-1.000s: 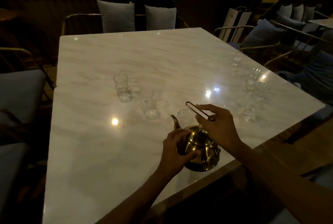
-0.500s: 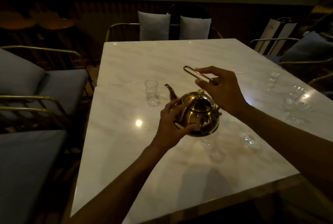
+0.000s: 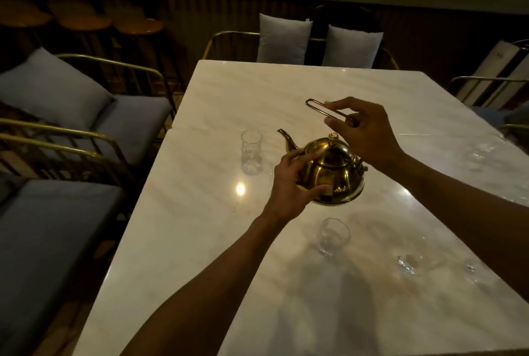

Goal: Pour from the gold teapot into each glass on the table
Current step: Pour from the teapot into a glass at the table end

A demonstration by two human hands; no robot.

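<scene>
The gold teapot [image 3: 335, 172] hangs above the white marble table [image 3: 200, 241], held in both hands. My right hand [image 3: 363, 135] pinches its wire handle from above. My left hand [image 3: 292, 187] cups the pot's left side under the spout, which points left toward a tall clear glass [image 3: 251, 152] standing just beyond it. A second glass [image 3: 333, 237] stands below the pot, nearer me. A third glass [image 3: 412, 262] sits to its right. More glasses [image 3: 481, 155] show faintly at the far right edge.
Blue cushioned chairs with gold frames [image 3: 86, 138] line the table's left side. Two pale pillows [image 3: 317, 41] rest on chairs at the far end. Another chair [image 3: 486, 92] stands at the right. A lamp reflection [image 3: 240, 189] glares on the tabletop.
The teapot has been lifted off the table's near edge and carried up and forward, its spout now close to the tall glass. My view has swung left.
</scene>
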